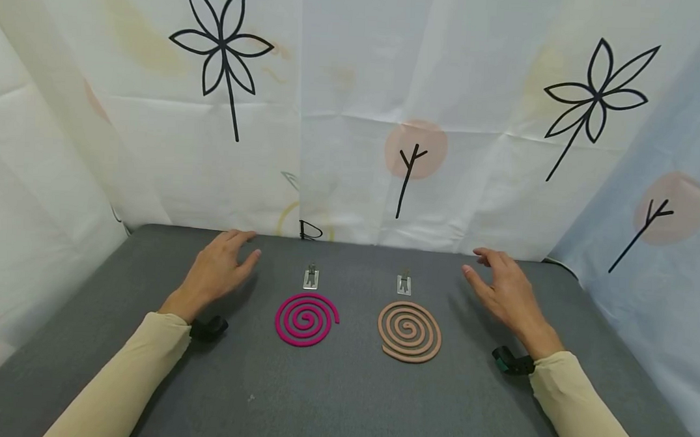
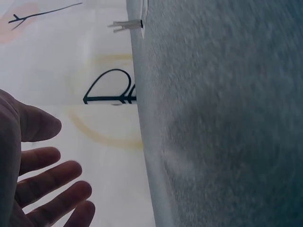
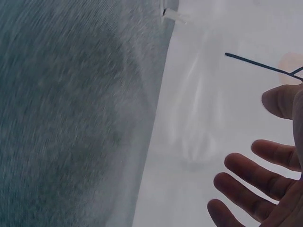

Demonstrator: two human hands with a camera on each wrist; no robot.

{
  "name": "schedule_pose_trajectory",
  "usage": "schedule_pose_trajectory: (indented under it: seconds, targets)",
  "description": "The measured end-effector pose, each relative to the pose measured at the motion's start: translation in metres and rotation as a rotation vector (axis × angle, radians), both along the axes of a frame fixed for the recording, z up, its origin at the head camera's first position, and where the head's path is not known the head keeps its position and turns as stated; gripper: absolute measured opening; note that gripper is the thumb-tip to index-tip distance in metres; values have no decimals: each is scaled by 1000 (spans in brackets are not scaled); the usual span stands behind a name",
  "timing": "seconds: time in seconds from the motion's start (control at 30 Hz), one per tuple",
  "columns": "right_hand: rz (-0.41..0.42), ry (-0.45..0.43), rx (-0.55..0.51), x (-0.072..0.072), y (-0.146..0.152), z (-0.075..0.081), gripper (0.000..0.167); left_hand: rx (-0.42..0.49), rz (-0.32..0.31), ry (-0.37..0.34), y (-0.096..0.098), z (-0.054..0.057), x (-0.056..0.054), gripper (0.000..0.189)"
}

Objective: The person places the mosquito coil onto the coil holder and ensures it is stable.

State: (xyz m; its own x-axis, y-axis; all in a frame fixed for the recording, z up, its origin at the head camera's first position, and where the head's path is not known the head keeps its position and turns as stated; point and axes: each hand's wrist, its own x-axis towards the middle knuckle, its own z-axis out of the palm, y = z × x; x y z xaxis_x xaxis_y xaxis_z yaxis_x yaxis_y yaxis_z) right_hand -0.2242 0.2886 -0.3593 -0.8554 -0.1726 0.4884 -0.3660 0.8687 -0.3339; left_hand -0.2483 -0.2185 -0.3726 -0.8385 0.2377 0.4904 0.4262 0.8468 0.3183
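Note:
Two mosquito coils lie flat on the grey table, a magenta one (image 1: 287, 319) to the left and a tan one (image 1: 382, 323) to the right. Behind each coil is a small metal coil stand; the left stand (image 1: 311, 280) and the right stand (image 1: 404, 285) each have an upright prong. My left hand (image 1: 217, 268) hovers left of the magenta coil, fingers spread and holding nothing. On the other side, my right hand (image 1: 502, 291) is over the table right of the tan coil, its fingers relaxed and apart. Both wrist views show bare palms and fingers.
A white cloth (image 1: 357, 62) printed with leaves and trees hangs behind the table (image 1: 318, 406) and along both sides. Each wrist wears a black camera band, the left one (image 1: 208, 328) and the right one (image 1: 512, 362).

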Motion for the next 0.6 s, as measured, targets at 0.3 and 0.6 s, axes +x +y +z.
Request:
schedule_pose_trajectory:
  seconds: [0.3,0.6]
  targets:
    - [55,-19,-23,3,-13,1,41,151,-144,-100,7,-5,0,33]
    - [117,-52,-21,9,-26,1,40,223,-252,-237,16,-13,0,34]
